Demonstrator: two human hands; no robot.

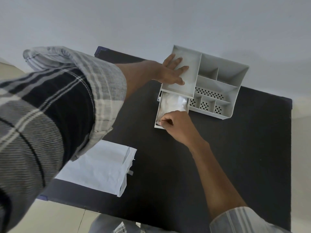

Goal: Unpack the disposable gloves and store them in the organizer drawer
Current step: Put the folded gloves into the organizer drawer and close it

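A black table (227, 165) (its surface dark and matte) stands against a pale wall (151, 22). Cream floor tiles (58, 217) show below its near edge and at the right.

Clear crinkly plastic gloves (173, 103) in the pulled-out drawer.
They fill the pale grey plastic organizer's (218, 78) open drawer (157, 115), at its front left.

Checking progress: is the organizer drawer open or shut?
Open: the drawer is pulled out toward the person, gloves visible inside.
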